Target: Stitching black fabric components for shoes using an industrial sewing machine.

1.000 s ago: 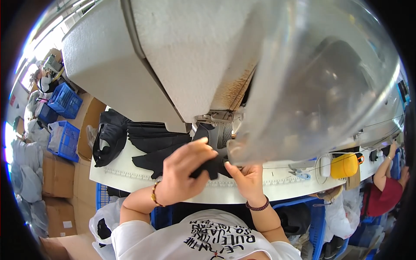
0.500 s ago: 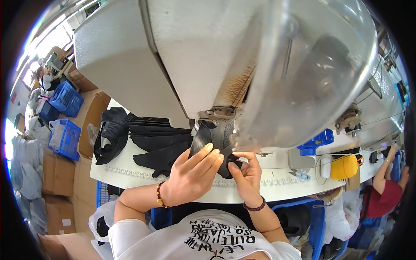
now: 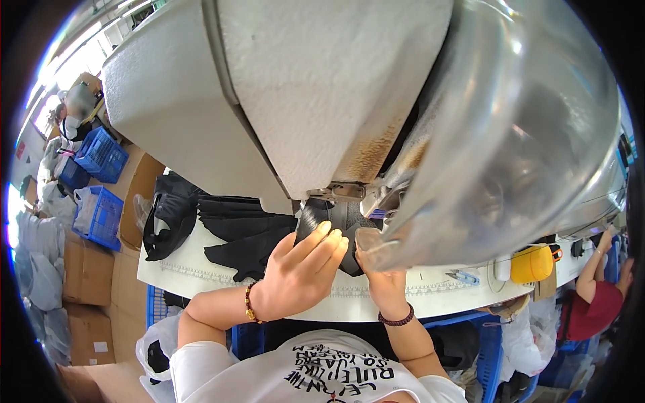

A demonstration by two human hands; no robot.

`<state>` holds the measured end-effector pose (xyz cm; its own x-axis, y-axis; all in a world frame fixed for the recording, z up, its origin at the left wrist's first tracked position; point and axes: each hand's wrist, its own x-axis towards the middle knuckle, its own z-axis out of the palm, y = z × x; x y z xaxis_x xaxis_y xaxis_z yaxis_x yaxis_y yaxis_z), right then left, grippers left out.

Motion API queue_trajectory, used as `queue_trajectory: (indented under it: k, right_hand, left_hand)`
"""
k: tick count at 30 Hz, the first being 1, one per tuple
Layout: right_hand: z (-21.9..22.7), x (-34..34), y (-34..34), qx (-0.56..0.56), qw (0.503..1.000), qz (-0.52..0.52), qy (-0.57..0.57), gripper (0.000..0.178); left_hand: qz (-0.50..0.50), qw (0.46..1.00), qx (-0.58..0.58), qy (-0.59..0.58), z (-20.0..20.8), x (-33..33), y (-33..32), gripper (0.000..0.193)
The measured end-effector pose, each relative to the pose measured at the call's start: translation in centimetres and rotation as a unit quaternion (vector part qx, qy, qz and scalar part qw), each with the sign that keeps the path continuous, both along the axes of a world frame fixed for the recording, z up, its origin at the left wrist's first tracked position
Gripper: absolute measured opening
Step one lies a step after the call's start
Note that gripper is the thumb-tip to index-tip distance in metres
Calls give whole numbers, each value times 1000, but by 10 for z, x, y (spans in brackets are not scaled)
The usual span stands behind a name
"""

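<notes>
Under the head of a large off-white sewing machine lies a black fabric piece with a textured strip. My left hand rests on its left part, fingers stretched flat and pressing it down near the presser foot. At the piece's right edge is my right hand, its thumb and fingers closed on the edge; the clear plastic guard partly covers those fingers. The needle cannot be made out. To the left lie a fanned stack of black fabric pieces and a bunched black item.
On the right of the white table are blue-handled thread snips and a yellow container. A ruler strip runs along the front edge. Blue crates and cardboard boxes stand at left. A person in red is at far right.
The machine head and clear guard look larger and lower in view, and the guard now overlaps my right fingers. The blue part on the right is now hidden. My left hand stays on the fabric.
</notes>
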<state>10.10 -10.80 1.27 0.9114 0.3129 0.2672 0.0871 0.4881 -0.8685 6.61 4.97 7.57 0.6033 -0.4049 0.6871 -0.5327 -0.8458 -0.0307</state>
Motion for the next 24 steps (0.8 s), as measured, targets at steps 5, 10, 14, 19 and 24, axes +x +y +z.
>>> queue_trajectory:
  k: [5, 10, 14, 19, 24]
  right_hand:
    - [11, 3, 4, -10, 998, -36, 49, 14]
    - [17, 5, 7, 1, 998, -56, 13, 13]
    - [14, 12, 10, -29, 996, -79, -20, 14]
    - [8, 19, 11, -48, 993, -107, -3, 12]
    - [3, 20, 11, -71, 992, -107, 3, 12]
  left_hand:
    - [-2, 1000, -16, 8, 7, 6, 0, 32]
    - [-5, 1000, 6, 10, 15, 11, 6, 30]
    - [-10, 1000, -7, 14, 16, 16, 8, 31]
    - [35, 997, -32, 64, 15, 18, 7, 33]
    - [79, 994, -38, 70, 14, 15, 3, 39]
